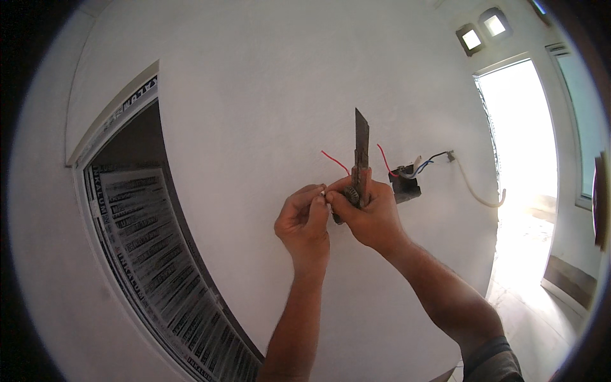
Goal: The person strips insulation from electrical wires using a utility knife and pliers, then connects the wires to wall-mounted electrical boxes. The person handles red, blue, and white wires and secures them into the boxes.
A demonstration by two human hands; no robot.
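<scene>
- Right hand (pixel 372 216): fingers wrapped round grey snap-blade utility knife (pixel 361 159), blade up, left of dark wall box (pixel 405 186).
- Left hand (pixel 304 219): fingers pinching thin red wire (pixel 335 162); wire end hidden.

the lower half of the utility knife (pixel 361 159) is buried inside the right hand (pixel 369 213), only the blade end pokes up; whatever tiny thing the left hand (pixel 304 219) pinches is too small to make out; the red wire (pixel 335 162) disappears behind the knife and fingers, so can't tell where it ends; the wall box (pixel 405 184) is half covered by the right hand, its inside too dark to read; the doorway (pixel 519 127) is blown out white, nothing visible through it; the papered window (pixel 153 267) runs off the bottom edge.
</scene>
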